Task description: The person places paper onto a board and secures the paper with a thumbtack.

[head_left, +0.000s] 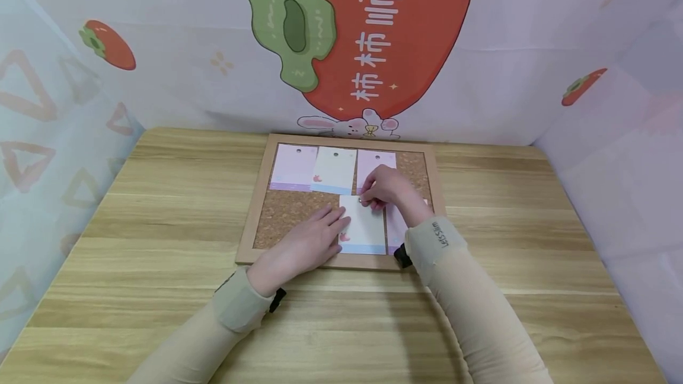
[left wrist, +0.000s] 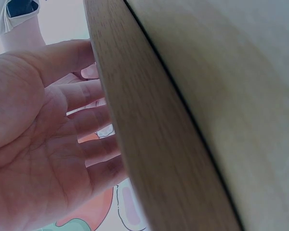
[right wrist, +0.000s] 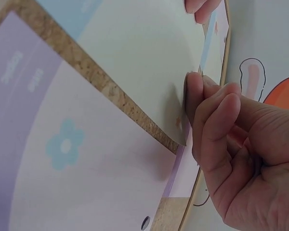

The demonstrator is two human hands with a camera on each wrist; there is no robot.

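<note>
A white note card with a blue lower border lies on the cork board. The left hand rests on the board, its outstretched fingertips at the card's left edge. With thumb and forefinger, the right hand pinches a small metallic thumbtack at the card's top edge. In the right wrist view the right hand has its fingertips close together at that edge, mostly hiding the tack. To the right, partly behind the right forearm, is a purple-bordered card, with a dark tack in it.
Along the board's top row hang a lilac card, a cream card and another lilac card, each tacked near its top. A wooden frame edges the board on the wooden table. A printed cloth backdrop rises behind.
</note>
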